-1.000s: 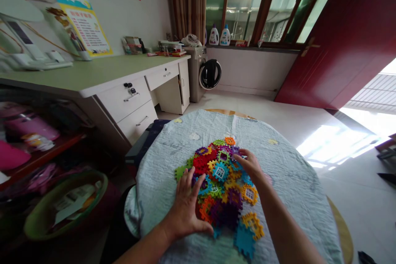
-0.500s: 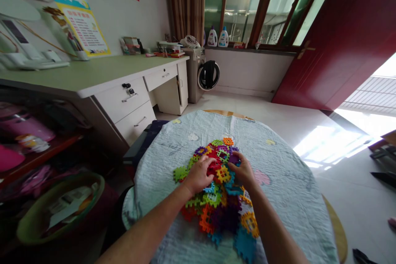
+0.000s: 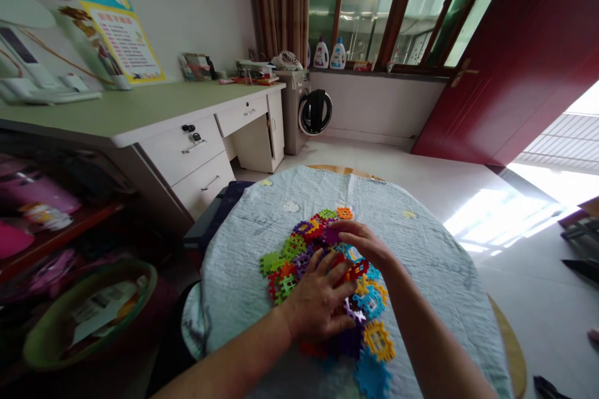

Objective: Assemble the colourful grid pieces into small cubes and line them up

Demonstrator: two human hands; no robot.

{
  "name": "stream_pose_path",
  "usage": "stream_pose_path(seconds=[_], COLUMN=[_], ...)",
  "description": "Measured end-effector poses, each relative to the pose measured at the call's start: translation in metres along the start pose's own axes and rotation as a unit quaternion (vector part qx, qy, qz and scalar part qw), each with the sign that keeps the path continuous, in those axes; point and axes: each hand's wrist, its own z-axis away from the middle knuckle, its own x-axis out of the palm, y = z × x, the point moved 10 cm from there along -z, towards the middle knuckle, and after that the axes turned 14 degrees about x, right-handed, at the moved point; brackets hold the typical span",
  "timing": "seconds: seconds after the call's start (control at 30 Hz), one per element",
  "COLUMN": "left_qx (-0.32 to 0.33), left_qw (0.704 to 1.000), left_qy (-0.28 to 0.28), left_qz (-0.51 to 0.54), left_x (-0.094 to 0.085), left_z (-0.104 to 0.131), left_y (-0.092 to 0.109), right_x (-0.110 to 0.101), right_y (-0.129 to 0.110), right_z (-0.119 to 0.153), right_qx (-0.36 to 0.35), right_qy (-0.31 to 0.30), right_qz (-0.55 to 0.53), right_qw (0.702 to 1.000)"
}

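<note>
A heap of colourful plastic interlocking building pieces (image 3: 294, 247) lies on the cloth-covered round table. My left hand (image 3: 321, 299) is spread palm down over the middle of the heap, its fingers apart and touching pieces, with a red one partly hidden beneath. At the heap's far side, my right hand (image 3: 367, 243) has its fingertips on a purple building piece (image 3: 331, 232); the thumb is hardly visible. Nearest me lie a yellow window piece (image 3: 379, 341) and a blue piece (image 3: 373, 375). An orange piece (image 3: 345, 213) marks the far end.
A pale blue cloth (image 3: 435, 299) covers the table. To the left stand a desk (image 3: 163, 109) with drawers and a basket (image 3: 35, 346) holding papers. Beyond are a washing machine (image 3: 294, 112) with its door ajar and a red door (image 3: 505, 68).
My left hand has moved right and nearer me, its fingers spreading over the heap. My right hand has shifted slightly left with the purple piece. Several pieces in the heap have been displaced.
</note>
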Motion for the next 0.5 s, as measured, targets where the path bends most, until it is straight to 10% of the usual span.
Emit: stream_pose_path(seconds=[0.1,0.27,0.5], left_qx=[-0.004,-0.058,-0.102], left_qw=[1.000,0.998,0.992], left_qy=[-0.003,0.018,0.047], left_qz=[-0.007,-0.026,-0.066], left_x=[0.004,0.018,0.029], left_z=[0.033,0.082,0.084], left_y=[0.008,0.012,0.003], right_x=[0.004,-0.047,-0.048], right_y=[0.001,0.023,0.046], right_z=[-0.014,-0.058,-0.091], right_qx=[0.015,0.108,0.148], right_qy=[-0.017,0.195,0.224], right_qz=[0.093,0.252,0.309], right_qw=[0.995,0.942,0.912])
